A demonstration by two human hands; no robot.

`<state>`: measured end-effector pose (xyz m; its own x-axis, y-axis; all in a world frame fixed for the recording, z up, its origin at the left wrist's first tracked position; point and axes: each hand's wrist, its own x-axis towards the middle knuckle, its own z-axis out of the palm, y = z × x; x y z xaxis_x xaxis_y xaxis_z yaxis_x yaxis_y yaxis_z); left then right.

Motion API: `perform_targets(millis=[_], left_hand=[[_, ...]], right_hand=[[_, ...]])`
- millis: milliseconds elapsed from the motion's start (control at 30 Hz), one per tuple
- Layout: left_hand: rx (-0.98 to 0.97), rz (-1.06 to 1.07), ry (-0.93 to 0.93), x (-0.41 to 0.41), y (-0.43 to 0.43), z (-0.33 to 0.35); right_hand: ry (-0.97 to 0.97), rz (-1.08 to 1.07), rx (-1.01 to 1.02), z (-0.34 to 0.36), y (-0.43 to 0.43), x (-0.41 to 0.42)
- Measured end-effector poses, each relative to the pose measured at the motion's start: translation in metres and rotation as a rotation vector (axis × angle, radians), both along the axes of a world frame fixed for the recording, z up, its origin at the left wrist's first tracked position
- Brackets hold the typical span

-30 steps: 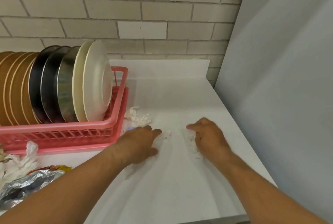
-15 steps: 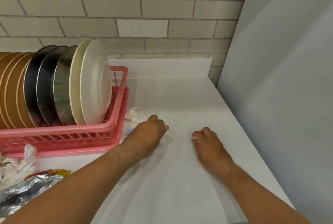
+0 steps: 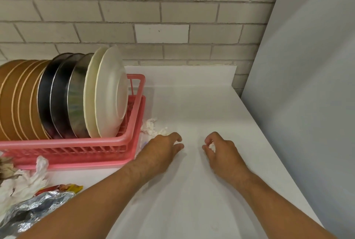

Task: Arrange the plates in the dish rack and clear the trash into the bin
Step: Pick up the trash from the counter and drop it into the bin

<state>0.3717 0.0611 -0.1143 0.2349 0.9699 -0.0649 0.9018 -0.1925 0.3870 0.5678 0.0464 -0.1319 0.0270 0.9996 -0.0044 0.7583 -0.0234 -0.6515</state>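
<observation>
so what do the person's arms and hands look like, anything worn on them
Nothing is worn that shows. The left hand and right hand are bare, with no gloves and no rings visible. The left forearm and right forearm are bare too: no sleeves, watch or bands up to the frame edge, and fine hair on both.

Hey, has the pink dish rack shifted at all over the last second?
No. The pink dish rack has its far right corner below the left end of the whiter brick in the wall, just as before.
</observation>
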Motion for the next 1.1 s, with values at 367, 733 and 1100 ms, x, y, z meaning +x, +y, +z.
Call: perform_targets(millis=[367,733,1100], left_hand=[[0.004,0.169,0.322,-0.003,0.046,-0.010],[0.095,-0.061,0.051,0.018,-0.003,0.015],[0.134,-0.163,-0.218,-0.066,-0.062,0.032]], right_hand=[[-0.103,-0.060,-0.050,0.007,-0.007,0.003],[0.267,-0.098,-0.159,0.016,-0.021,0.002],[0.090,-0.160,0.040,0.030,-0.087,-0.087]])
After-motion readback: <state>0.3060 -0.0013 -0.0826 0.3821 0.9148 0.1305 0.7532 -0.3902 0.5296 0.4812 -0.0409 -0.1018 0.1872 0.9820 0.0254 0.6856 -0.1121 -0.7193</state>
